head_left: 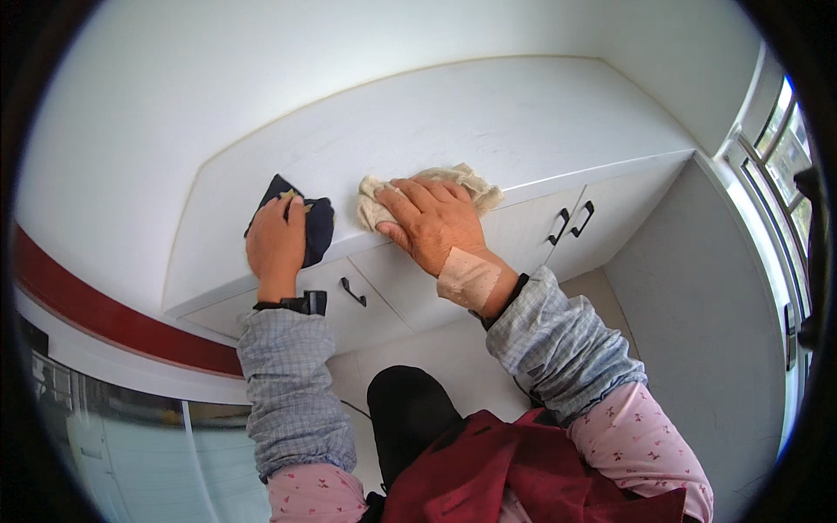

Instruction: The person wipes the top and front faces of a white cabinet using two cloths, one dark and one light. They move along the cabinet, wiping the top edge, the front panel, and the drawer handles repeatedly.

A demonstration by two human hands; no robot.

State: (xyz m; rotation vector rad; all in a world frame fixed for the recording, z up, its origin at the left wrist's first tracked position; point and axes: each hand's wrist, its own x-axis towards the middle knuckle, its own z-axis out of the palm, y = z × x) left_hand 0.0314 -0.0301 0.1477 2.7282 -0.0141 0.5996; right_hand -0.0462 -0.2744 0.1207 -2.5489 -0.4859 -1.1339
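My left hand [276,235] grips a bunched dark navy cloth [319,230] over the left part of a white cabinet top [458,111]. Yellowish bits of cloth show between its fingers. To the right, my right hand [435,219] presses a crumpled beige rag [465,180] onto the top's front edge, palm down. Part of that rag hangs over the edge, and its middle is hidden under my fingers. A tan adhesive patch [469,278] covers my right wrist.
Below the top are white cabinet doors [386,287] with black handles [559,227] that stick out. White walls [261,78] meet the top behind and at the right. A window [785,144] is at the far right. A dark red band [131,314] runs along the left wall.
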